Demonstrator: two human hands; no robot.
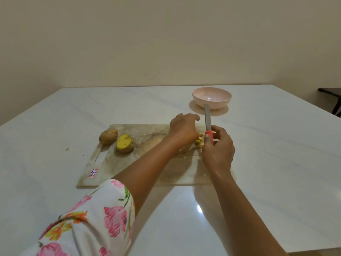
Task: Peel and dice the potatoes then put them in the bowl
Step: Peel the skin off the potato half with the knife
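A worn pale cutting board (140,163) lies on the white table. At its left end sit a whole unpeeled potato (108,136) and a halved potato (125,143), cut face up. My left hand (183,131) curls down over yellow potato pieces (199,140) at the board's right end; most of them are hidden under it. My right hand (217,150) grips the red handle of a knife (208,121), blade raised and pointing away toward the bowl. The pink bowl (211,97) stands beyond the board, with nothing in it.
The white marble-look table (276,154) stretches wide on all sides. A small potato scrap (67,149) lies left of the board. A dark piece of furniture (332,100) shows past the table's far right corner. A plain wall stands behind.
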